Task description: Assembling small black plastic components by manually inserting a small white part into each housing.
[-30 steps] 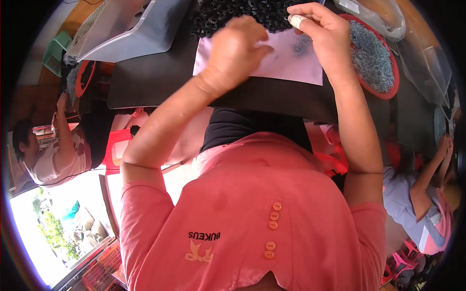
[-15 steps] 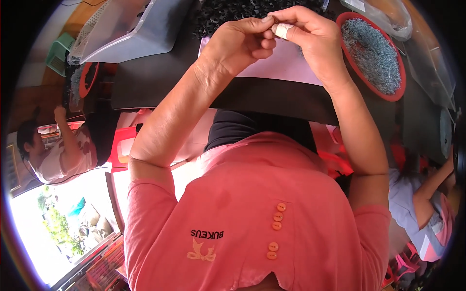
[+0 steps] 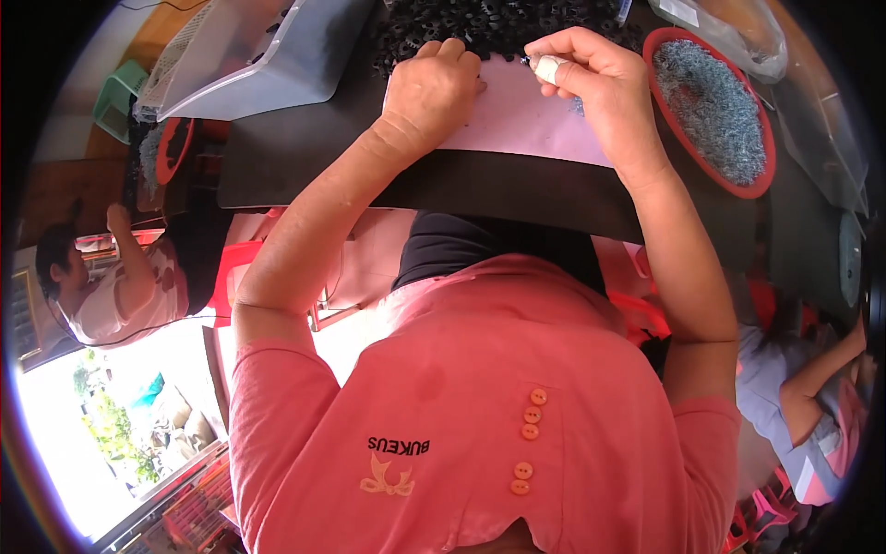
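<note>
At the fingertips of the right hand [image 3: 604,88] I see a small dark piece [image 3: 526,61], pinched between forefinger and white-wrapped thumb above a pale sheet [image 3: 517,129]. The left hand [image 3: 429,97] is apart from it, fingers curled at the edge of the black parts [image 3: 489,23]; from here I cannot tell whether they grip anything. Rightward I have a red basin [image 3: 770,152] of bluish-grey bits [image 3: 711,111], leftward a translucent bin [image 3: 305,69] on the dark table [image 3: 295,166]
</note>
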A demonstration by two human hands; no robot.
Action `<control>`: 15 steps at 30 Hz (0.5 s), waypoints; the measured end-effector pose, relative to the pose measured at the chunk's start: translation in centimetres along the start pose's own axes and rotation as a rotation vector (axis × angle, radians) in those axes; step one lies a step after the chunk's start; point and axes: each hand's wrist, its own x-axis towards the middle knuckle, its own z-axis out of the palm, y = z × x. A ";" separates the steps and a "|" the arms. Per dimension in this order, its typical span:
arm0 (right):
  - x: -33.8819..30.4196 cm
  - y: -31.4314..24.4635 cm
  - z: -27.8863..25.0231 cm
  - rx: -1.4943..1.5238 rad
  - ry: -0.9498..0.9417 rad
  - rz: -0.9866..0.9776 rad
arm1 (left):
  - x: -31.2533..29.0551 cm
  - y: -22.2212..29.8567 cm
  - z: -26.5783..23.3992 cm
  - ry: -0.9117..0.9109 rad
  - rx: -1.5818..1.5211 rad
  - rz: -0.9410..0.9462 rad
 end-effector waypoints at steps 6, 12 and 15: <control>0.5 0.9 0.1 0.005 0.027 -0.038 | -0.8 1.8 0.2 0.095 -0.238 0.042; 0.1 1.4 0.7 -0.172 -0.009 -0.102 | -1.1 1.9 -0.8 0.073 -0.684 -0.189; 0.1 1.2 1.2 -0.233 -0.042 -0.197 | -1.2 3.4 -3.5 -0.073 -1.068 -0.557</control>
